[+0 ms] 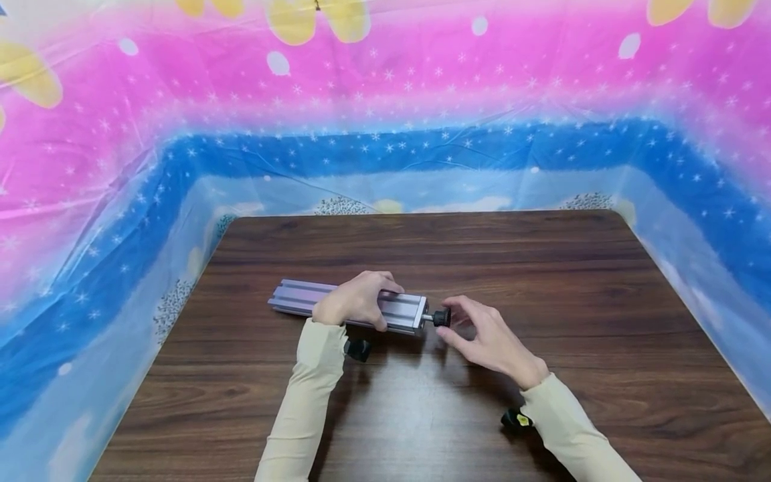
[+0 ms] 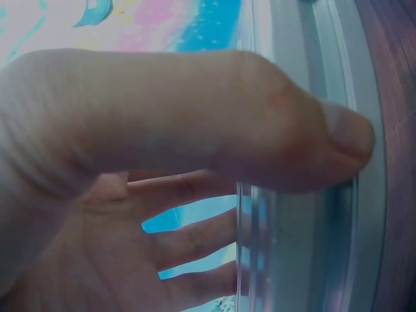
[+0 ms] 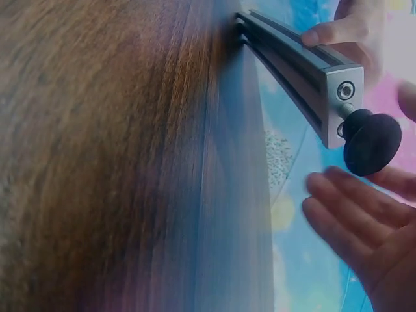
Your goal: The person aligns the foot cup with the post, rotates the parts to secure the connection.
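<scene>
A long silver aluminium profile [image 1: 301, 294] with grooves along its faces lies across the middle of the table. My left hand [image 1: 358, 299] grips it from above near its right half, the thumb [image 2: 344, 136] on the near side and the fingers over the far side. From the profile's end plate [image 3: 335, 81] sticks out a short metal shaft with a round black knob [image 3: 374, 144]. Around that knob my right hand [image 1: 490, 338] is spread, thumb and forefinger to either side with a gap visible at the thumb. Whether the forefinger touches the knob's rim I cannot tell.
The dark wood-grain table [image 1: 421, 248] has a patterned cloth [image 1: 385, 147] hanging behind it and along both sides. A black wrist device [image 1: 358, 349] hangs under the left sleeve, another black wrist device [image 1: 516, 420] under the right.
</scene>
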Motion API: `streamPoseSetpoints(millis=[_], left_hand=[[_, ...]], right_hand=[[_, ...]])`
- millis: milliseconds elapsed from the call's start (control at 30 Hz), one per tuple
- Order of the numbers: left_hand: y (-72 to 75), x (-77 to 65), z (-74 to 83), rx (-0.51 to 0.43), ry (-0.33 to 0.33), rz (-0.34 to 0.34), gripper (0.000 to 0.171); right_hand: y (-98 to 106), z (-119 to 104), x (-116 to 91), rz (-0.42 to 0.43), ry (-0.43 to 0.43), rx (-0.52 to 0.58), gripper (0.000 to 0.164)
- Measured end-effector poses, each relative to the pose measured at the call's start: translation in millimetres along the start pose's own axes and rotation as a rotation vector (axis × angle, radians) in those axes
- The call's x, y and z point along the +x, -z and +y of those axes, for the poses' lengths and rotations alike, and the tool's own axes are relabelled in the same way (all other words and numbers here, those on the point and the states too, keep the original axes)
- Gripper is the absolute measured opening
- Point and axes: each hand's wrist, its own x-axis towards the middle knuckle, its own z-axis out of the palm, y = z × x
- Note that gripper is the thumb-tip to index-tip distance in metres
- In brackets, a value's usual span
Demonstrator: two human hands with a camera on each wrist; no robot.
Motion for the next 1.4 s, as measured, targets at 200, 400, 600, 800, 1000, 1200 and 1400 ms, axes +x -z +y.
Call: streamPoseSetpoints(millis=[200, 400, 600, 800, 1000, 1200, 1400], left_hand=[[1.6, 0.1, 0.0, 0.002, 0.019, -0.008, 0.07], [1.4, -1.2, -0.1, 0.002, 0.014, -0.003, 0.07], [-2.9, -3.3, -0.6, -0.005, 0.018, -0.004, 0.069], [-10.3, -3.8, -2.0, -0.019, 0.005, -0.007, 0.068], [-13.1, -5.0, -2.9, -0.03, 0.011, -0.002, 0.068], [-9.6, -4.2, -2.6, -0.013, -0.004, 0.006, 0.067], [-3.5, -3.0, -1.7, 0.009, -0.027, 0.017, 0.064]], right_hand=[[2, -1, 2, 0.03, 0.152, -0.038, 0.054], [1, -3, 2, 0.038, 0.142, -0.002, 0.05], [-2, -2, -2, 0.033, 0.073, 0.006, 0.043], [-7, -2, -8, 0.028, -0.013, 0.001, 0.031], [-9, 0, -10, -0.02, -0.068, 0.05, 0.027], [-6, 1, -8, -0.013, 0.004, 0.014, 0.044], [-2, 1, -2, 0.011, 0.158, -0.002, 0.052]])
